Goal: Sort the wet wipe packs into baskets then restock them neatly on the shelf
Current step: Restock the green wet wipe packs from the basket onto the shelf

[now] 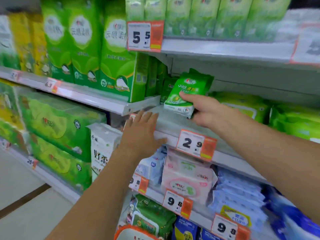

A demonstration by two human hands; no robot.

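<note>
- Fingers (186, 96) of my right hand (206, 110) curl around 1 green wet wipe pack (187, 91), thumb across its front, holding it tilted above the middle shelf (173, 122).
- Straight and close together, the fingers of my left hand (140, 134) lie flat on that shelf's front edge and hold nothing.
- Just left of the held pack, 1 more small green pack (168, 89) stands at the back of the shelf; to the right I count 2 larger green packs (245, 104) lying there.
- 5 price tags read clearly from my view: 1 marked 5.5 (144, 36) on the upper shelf, 1 marked 2.9 (195, 144) just beside my left hand, and 3 marked 9.8 (177, 203) below.
- 1 pink pack (187, 179) sits under the 2.9 tag, with blue packs (239, 193) stacked beside it; their number is too blurred to count.
- 3 tall green tissue bundles (83, 45) stand on the shelf at left.
</note>
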